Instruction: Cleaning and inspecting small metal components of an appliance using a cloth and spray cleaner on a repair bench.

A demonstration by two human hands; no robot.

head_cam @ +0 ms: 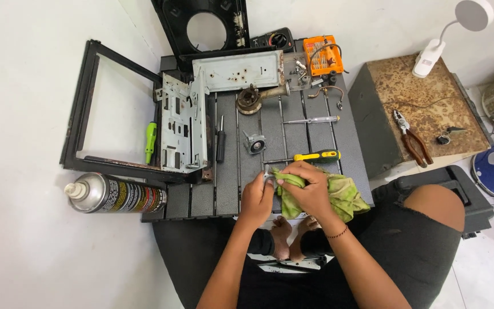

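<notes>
Two bare hands meet at the near edge of a dark grey, speckled metal work surface (310,131) ribbed with raised seams. The right hand (307,189) is closed over a crumpled, stained yellow-green cloth (344,197), bunching its soft folds against a small silvery metal part (268,178) that the left hand (257,200) pinches between fingertips (the part is mostly hidden, so its shape cannot be told). Just beyond the knuckles lies a screwdriver with a yellow and black handle (315,155), its thin steel shaft pointing left. Farther up sit a small square grey metal fitting (254,142), a rusty round burner piece with a flared tube (255,98) and a slim screwdriver with a clear handle (311,120). A perforated pale grey sheet-metal bracket (181,129) lies left of centre, beside a green-handled tool (151,140). A glossy cylindrical spray can (115,194) lies on its side at the surface's left corner.
</notes>
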